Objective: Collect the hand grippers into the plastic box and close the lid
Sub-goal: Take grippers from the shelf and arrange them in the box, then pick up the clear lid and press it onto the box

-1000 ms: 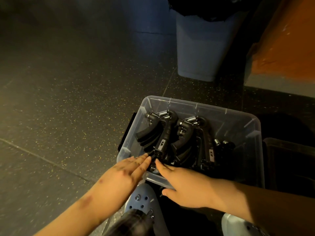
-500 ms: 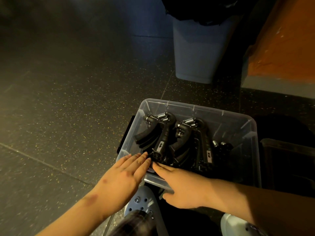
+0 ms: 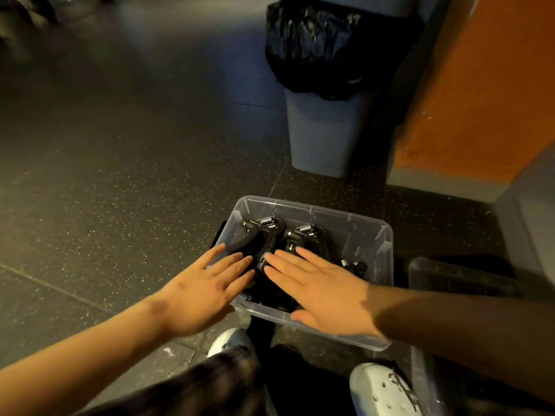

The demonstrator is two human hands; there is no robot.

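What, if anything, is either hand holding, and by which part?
Nothing: the left hand and right hand lie flat, fingers straight, over the hand grippers in the plastic box.

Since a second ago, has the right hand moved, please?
Yes: the right hand has slid forward across the near rim of the plastic box, over the hand grippers.

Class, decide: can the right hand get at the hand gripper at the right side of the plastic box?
Probably yes. The plastic box has no lid on, and that hand gripper lies uncovered beside the right hand, which lies flat and holds nothing.
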